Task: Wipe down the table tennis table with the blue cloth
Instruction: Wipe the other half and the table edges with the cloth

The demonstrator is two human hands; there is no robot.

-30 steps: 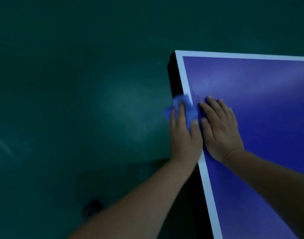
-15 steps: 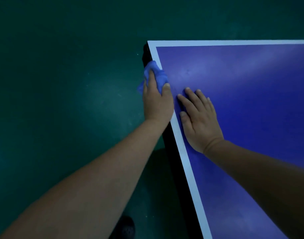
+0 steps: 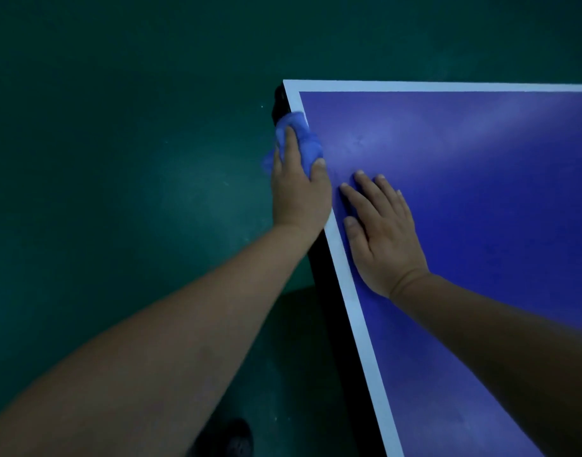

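The blue table tennis table (image 3: 464, 192) with its white border line fills the right side; its far left corner shows near the top middle. My left hand (image 3: 299, 189) grips the crumpled blue cloth (image 3: 301, 135) and holds it over the table's left edge, just short of that corner. Part of the cloth hangs past the edge. My right hand (image 3: 382, 232) lies flat on the blue surface beside the left hand, fingers straight and spread, holding nothing.
Dark green floor (image 3: 118, 159) surrounds the table on the left and beyond. The table's black side frame (image 3: 329, 291) drops below the white edge. A dark shoe (image 3: 230, 440) shows at the bottom, under my left forearm.
My left hand has slid the cloth forward along the left edge, nearer the far corner. My right hand stays flat on the surface and now lies further behind the left.
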